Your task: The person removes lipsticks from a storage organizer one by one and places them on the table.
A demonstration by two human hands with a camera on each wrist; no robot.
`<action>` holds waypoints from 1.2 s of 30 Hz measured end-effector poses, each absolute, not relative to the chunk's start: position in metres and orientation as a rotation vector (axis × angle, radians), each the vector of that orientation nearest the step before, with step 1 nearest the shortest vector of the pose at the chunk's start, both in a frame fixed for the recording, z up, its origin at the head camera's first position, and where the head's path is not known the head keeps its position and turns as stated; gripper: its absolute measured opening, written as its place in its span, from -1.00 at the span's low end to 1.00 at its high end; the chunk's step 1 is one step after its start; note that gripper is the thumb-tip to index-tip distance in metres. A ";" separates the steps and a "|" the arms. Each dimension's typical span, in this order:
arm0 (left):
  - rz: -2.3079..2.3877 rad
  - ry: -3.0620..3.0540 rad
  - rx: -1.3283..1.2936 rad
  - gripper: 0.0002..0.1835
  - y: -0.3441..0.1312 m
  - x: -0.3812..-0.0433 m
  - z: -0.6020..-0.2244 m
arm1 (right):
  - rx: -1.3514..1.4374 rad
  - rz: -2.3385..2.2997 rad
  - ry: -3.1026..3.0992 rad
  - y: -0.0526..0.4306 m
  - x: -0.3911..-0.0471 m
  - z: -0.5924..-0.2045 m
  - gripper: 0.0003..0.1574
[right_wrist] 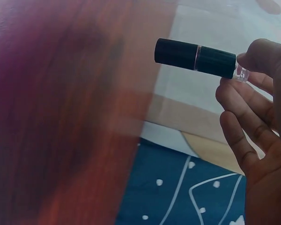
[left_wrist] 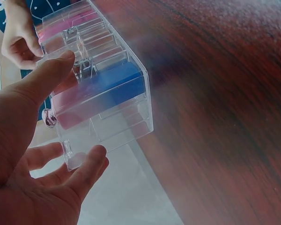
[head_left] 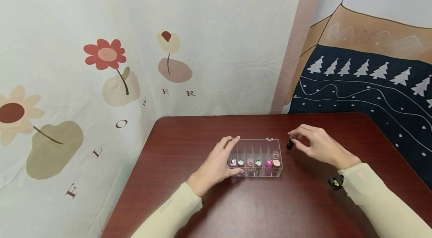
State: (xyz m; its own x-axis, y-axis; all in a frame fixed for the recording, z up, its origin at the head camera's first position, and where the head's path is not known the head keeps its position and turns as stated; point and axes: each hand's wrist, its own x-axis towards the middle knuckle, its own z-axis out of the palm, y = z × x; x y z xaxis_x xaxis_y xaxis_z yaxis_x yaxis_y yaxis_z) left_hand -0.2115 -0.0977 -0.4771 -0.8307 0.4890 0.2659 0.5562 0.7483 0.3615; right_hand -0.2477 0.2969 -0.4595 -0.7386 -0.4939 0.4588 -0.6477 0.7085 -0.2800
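A clear plastic divided organizer box (head_left: 256, 172) stands on the table, with several small cosmetic bottles and tubes in its front row. My left hand (head_left: 217, 161) holds the box by its left end, thumb on the near side and fingers at the far side. In the left wrist view, a pink-and-blue container (left_wrist: 103, 91) sits in the end compartment near the thumb. To the right of the box, my right hand (head_left: 315, 144) pinches a black lipstick tube (right_wrist: 194, 57) by its clear end, between thumb and fingertips. The tube hangs upright in the head view.
The dark red wooden table (head_left: 249, 208) has its back edge close to a printed curtain (head_left: 216, 42) with flowers. A navy curtain (head_left: 357, 84) with white trees hangs behind the right side. A small black device (head_left: 335, 182) is on my right wrist.
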 end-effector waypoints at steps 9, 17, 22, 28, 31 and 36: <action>-0.657 -2.798 -0.830 0.27 -0.097 -0.211 -0.478 | 0.832 0.647 -2.701 0.301 -0.250 -0.475 -0.58; -0.666 -2.789 -0.832 0.27 -0.097 -0.211 -0.478 | 0.814 0.667 -2.719 0.302 -0.250 -0.480 -0.58; -0.664 -2.789 -0.833 0.27 -0.097 -0.211 -0.477 | 0.810 0.669 -2.725 0.301 -0.250 -0.479 -0.56; -0.657 -2.786 -0.834 0.27 -0.097 -0.211 -0.476 | 0.803 0.637 -2.702 0.302 -0.250 -0.477 -0.56; -0.658 -2.785 -0.836 0.27 -0.098 -0.211 -0.477 | 0.805 0.587 -2.669 0.301 -0.250 -0.477 -0.55; -0.660 -2.784 -0.836 0.27 -0.098 -0.211 -0.477 | 0.820 0.507 -2.599 0.298 -0.251 -0.474 -0.54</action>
